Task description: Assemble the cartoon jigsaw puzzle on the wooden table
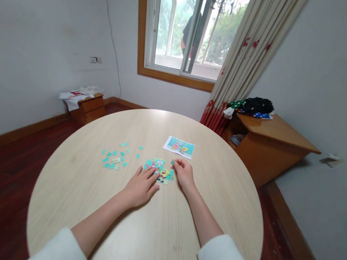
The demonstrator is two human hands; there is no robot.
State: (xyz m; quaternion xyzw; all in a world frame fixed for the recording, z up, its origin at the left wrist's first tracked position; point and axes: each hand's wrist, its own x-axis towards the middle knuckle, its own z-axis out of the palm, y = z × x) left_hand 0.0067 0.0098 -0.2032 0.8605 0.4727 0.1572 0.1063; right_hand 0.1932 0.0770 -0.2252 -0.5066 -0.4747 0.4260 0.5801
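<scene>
A partly joined jigsaw puzzle (pixel 159 163) with cartoon figures lies flat on the round wooden table (pixel 156 233). My left hand (pixel 141 187) rests on its lower left part with fingers spread, covering some of the picture. At the puzzle's upper right edge, my right hand (pixel 183 172) pinches a small puzzle piece (pixel 172 162) between thumb and fingertips. Several loose teal puzzle pieces (pixel 115 160) are scattered to the left of the joined part. Just beyond my right hand lies a printed reference picture (pixel 180 147) showing similar cartoon figures.
Behind the table are a window (pixel 194 27) and a long curtain (pixel 250 49). A wooden desk (pixel 269 132) with clothes piled on it stands at the right. A small cabinet (pixel 92 107) with cloth on top is at the left. Outside the window a person (pixel 189 33) is partly visible.
</scene>
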